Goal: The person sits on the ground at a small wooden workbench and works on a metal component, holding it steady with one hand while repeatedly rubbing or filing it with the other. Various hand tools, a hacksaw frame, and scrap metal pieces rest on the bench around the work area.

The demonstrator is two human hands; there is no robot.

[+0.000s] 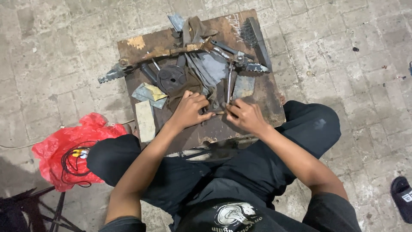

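Floor: grey paving, red plastic bag at left.
Worktop: rusty board, greasy metal mechanism.
Left hand: grip pinching a small metal rod.
Right hand: fingers closed on the same rod, near edge.

A small, thin metal part lies pinched low on the board.

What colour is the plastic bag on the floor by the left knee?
Red; the plastic bag shows best in the head view.

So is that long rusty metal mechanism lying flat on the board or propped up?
Lying flat. The rusty mechanism rests lengthwise across the far part of the wooden board, toothed ends overhanging its edges; neither hand touches it.
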